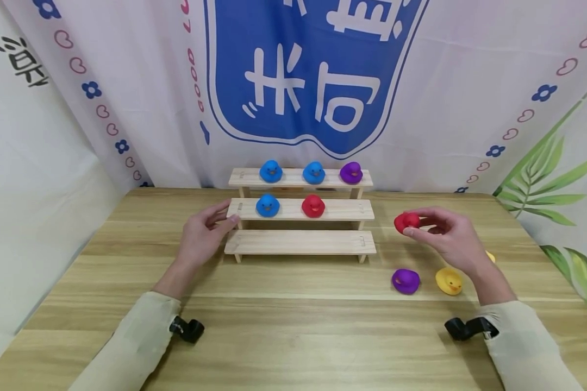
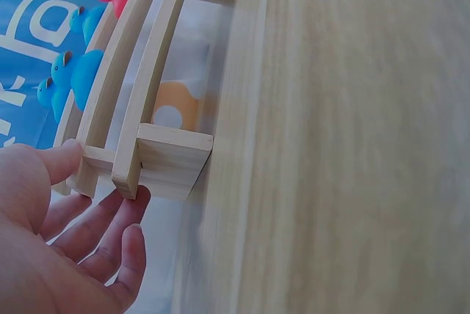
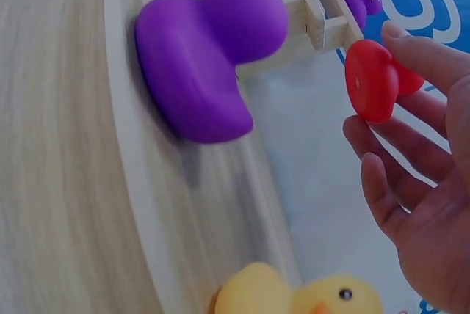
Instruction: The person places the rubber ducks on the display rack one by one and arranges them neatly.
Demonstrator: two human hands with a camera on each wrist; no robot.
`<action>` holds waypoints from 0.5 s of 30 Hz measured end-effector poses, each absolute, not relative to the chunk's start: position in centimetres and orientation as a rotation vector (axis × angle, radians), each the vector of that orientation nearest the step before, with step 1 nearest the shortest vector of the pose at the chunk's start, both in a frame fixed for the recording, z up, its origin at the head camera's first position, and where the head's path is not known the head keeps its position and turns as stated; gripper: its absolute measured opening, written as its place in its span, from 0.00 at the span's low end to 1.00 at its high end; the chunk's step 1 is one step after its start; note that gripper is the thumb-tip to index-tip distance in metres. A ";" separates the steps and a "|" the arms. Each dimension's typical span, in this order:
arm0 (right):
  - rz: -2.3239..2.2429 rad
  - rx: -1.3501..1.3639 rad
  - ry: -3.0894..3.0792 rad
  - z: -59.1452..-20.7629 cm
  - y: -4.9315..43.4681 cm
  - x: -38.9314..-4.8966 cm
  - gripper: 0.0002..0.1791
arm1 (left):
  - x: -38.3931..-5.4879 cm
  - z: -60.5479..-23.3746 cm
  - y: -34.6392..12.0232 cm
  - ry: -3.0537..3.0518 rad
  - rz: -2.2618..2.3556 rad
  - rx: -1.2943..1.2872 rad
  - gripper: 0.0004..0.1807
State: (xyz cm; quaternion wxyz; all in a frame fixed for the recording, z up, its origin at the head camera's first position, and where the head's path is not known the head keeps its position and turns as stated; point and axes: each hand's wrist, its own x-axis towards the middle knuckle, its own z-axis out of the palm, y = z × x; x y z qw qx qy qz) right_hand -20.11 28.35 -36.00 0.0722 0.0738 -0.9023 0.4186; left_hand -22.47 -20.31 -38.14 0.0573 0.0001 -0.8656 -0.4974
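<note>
A three-tier wooden display stand (image 1: 300,242) stands on the table. At its left end my left hand (image 1: 203,232) holds the middle tier, with the thumb on the tier's edge and the fingers at its end, as the left wrist view shows too. To the right of the stand my right hand (image 1: 442,231) pinches a red rubber duck (image 1: 405,222) between thumb and fingers, above the table. In the right wrist view that red duck (image 3: 371,83) is tipped, its flat underside showing. A purple duck (image 1: 406,281) and a yellow duck (image 1: 449,281) sit below the right hand.
On the top tier are two blue ducks (image 1: 271,171) and a purple duck (image 1: 351,172). The middle tier bears a blue duck (image 1: 267,206) and a red duck (image 1: 313,206). Another yellow thing (image 1: 491,256) is mostly hidden behind the right wrist. A printed curtain (image 1: 171,146) hangs behind.
</note>
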 end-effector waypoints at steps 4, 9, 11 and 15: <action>1.240 0.220 -2.712 -35.8 27.9 -20.2 0.22 | -22.5 -38.0 -20.2 -2.622 -1.512 -0.012 0.34; 1.246 0.225 -2.714 -35.4 27.1 -20.5 0.25 | -22.6 -38.1 -20.1 -2.619 -1.521 -0.019 0.34; 1.258 0.228 -2.712 -35.2 26.7 -20.7 0.27 | -22.6 -38.1 -20.2 -2.619 -1.520 -0.013 0.34; 1.285 0.218 -2.708 -34.8 25.9 -21.1 0.28 | -22.5 -38.1 -20.3 -2.622 -1.522 -0.001 0.34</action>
